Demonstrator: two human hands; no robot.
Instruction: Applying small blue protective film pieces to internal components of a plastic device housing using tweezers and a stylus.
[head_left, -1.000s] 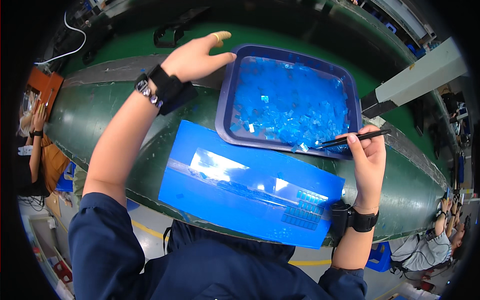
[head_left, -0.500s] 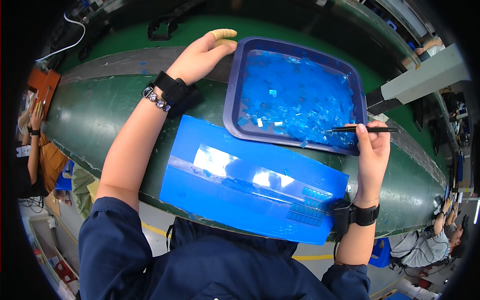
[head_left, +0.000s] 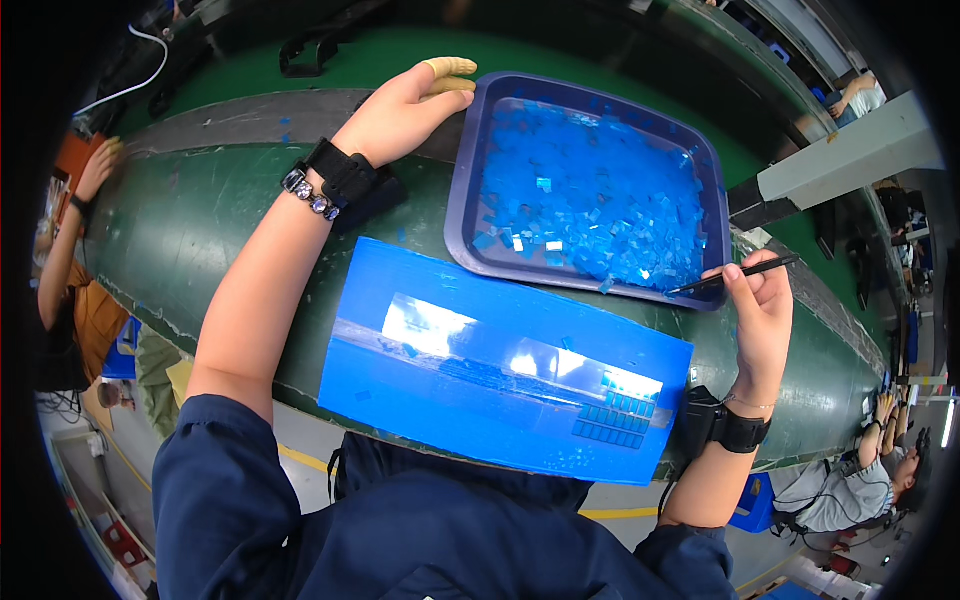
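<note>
My right hand [head_left: 762, 305] grips a pair of black tweezers [head_left: 735, 276] between thumb and fingers. Their tip points left, over the lower right rim of a dark blue tray [head_left: 457, 215]. Many small, thin blue film pieces [head_left: 590, 200] fill the tray. My left hand [head_left: 405, 112] has its fingers stretched out at the tray's upper left corner, the thumb at the rim. Yellow finger cots [head_left: 452, 68] cover some of its fingers. In front of the tray lies a blue sheet [head_left: 450, 400], with several small rectangular pieces [head_left: 612, 427] set in rows near its right end.
The green bench [head_left: 200, 230] runs from left to right under the tray and sheet. A grey post [head_left: 840, 165] stands beyond the tray on the right. Other people work at the far left [head_left: 65, 260] and far right [head_left: 850, 480]. A black bracket-like object [head_left: 303, 60] lies at the back.
My right hand has moved slightly right, and the tweezers have tilted, their tip dropping toward the tray's near rim. My left hand stays put. The person at left has raised a hand.
</note>
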